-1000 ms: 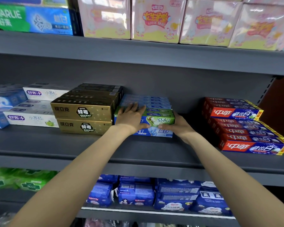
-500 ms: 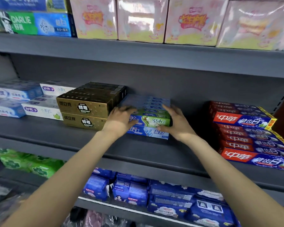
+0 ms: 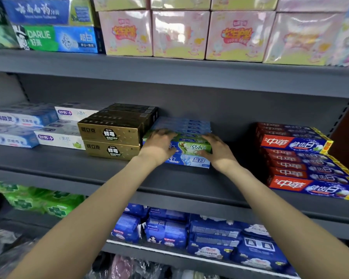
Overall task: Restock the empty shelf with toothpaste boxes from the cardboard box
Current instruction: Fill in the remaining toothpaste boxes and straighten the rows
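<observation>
A stack of blue and green toothpaste boxes [image 3: 191, 147] sits in the middle of the grey middle shelf [image 3: 109, 176], a green box on a blue one at the front. My left hand [image 3: 159, 146] lies over the stack's left end, fingers on top and thumb against the front face. At the right end my right hand [image 3: 217, 151] rests the same way, fingers on top and thumb on the front. Neither hand lifts a box. The cardboard box is out of view.
Gold boxes [image 3: 111, 140] touch the stack on the left, with white and blue boxes [image 3: 48, 127] beyond. Red boxes [image 3: 302, 160] stand stepped at the right, past a bare gap. Pink packs [image 3: 179, 35] fill the upper shelf; blue packs [image 3: 189, 232] the lower one.
Both hands have stayed on the stack and shifted a little: the left slid toward the front left corner, the right came up onto the top. The view has drifted left.
</observation>
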A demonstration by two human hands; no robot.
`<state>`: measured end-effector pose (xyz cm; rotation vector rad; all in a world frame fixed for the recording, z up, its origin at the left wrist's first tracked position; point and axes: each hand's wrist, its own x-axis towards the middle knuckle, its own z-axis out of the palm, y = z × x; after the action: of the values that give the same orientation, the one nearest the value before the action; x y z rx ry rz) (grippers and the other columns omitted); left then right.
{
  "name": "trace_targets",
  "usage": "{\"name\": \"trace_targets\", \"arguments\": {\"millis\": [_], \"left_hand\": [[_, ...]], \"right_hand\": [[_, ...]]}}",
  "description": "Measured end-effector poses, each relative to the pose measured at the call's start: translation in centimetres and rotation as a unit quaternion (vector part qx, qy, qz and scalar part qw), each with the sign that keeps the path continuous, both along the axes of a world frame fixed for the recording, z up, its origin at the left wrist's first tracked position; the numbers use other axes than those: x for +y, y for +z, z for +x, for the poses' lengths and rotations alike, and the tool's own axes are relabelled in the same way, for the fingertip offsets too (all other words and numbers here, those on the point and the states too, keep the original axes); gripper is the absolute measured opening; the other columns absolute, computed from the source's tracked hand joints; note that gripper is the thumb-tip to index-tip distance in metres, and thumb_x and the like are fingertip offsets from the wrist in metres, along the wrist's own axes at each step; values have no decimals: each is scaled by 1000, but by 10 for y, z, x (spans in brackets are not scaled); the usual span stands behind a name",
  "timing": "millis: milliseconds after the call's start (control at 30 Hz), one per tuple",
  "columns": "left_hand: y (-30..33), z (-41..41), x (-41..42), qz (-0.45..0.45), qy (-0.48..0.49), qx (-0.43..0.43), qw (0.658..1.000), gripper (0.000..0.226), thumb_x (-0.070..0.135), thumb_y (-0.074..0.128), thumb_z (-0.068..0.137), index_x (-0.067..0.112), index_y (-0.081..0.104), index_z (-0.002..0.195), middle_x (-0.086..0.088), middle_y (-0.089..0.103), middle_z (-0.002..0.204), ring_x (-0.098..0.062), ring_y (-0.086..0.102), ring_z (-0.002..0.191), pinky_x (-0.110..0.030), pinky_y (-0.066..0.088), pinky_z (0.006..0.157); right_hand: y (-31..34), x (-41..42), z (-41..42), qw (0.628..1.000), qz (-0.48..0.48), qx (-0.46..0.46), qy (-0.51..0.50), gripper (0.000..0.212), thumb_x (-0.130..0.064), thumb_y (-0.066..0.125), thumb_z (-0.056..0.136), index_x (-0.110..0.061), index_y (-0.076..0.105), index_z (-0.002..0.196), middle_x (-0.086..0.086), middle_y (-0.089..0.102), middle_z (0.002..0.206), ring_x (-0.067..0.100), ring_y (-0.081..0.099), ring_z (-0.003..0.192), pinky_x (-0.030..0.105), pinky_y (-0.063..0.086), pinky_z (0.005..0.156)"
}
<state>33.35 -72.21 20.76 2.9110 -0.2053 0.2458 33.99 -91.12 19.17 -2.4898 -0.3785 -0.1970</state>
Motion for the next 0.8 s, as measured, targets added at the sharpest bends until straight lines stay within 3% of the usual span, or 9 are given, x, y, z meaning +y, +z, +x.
{"name": "trace_targets", "arguments": {"millis": [100, 167, 367, 467, 567, 700, 800], "left_hand": [[2, -9, -21, -24, -43, -48, 998, 50, 32, 54, 91, 23, 43, 139, -4, 36, 148, -24, 30, 137, -36, 30, 111], [2, -16, -39, -39, -76, -80, 993, 42, 30, 53, 92, 21, 51, 132, -2, 42, 142, -23, 35, 132, -35, 31, 108], [-2, -27, -106, -84, -103, -126, 983, 31, 27, 52, 91, 20, 57, 121, 1, 50, 132, -22, 40, 124, -34, 26, 102], [5, -22, -154, -198, -103, -45, 974, 33, 26, 53, 91, 16, 56, 123, -5, 52, 133, -24, 44, 125, -30, 33, 102], [9, -20, -197, -334, -77, 95, 935, 43, 26, 51, 94, 8, 49, 133, -10, 51, 138, -24, 48, 126, -27, 36, 101], [2, -19, -238, -393, -33, 166, 904, 44, 25, 44, 98, 2, 42, 136, -13, 45, 142, -28, 44, 128, -30, 36, 100], [-2, -9, -267, -403, -19, 163, 900, 43, 29, 48, 96, 9, 44, 134, -12, 48, 139, -29, 50, 124, -35, 39, 105]], "right_hand": [[6, -7, -20, 993, 112, -13, -32, 57, -23, 61, 90, -14, 38, 142, 5, 43, 144, 19, 40, 133, 15, 26, 102], [8, -20, -34, 985, 163, -35, -53, 52, -24, 61, 90, -14, 44, 139, 4, 48, 139, 18, 44, 130, 21, 31, 107], [12, -85, -65, 979, 129, -63, -147, 26, -19, 57, 92, -12, 65, 115, 5, 65, 119, 19, 58, 113, 23, 40, 92], [14, -118, -71, 961, 125, -73, -234, 23, -15, 55, 91, -11, 68, 110, 11, 68, 109, 27, 61, 104, 25, 41, 82], [10, -159, -67, 949, 120, -74, -282, 28, -15, 55, 89, -11, 64, 115, 17, 63, 113, 33, 57, 110, 30, 42, 81], [1, -222, -57, 934, 124, -32, -335, 42, -31, 59, 86, -11, 57, 123, 23, 52, 125, 40, 46, 121, 39, 40, 99], [-4, -264, -41, 942, 50, 41, -328, 51, -33, 55, 91, -11, 44, 136, 24, 44, 135, 40, 38, 128, 39, 31, 103]]}}
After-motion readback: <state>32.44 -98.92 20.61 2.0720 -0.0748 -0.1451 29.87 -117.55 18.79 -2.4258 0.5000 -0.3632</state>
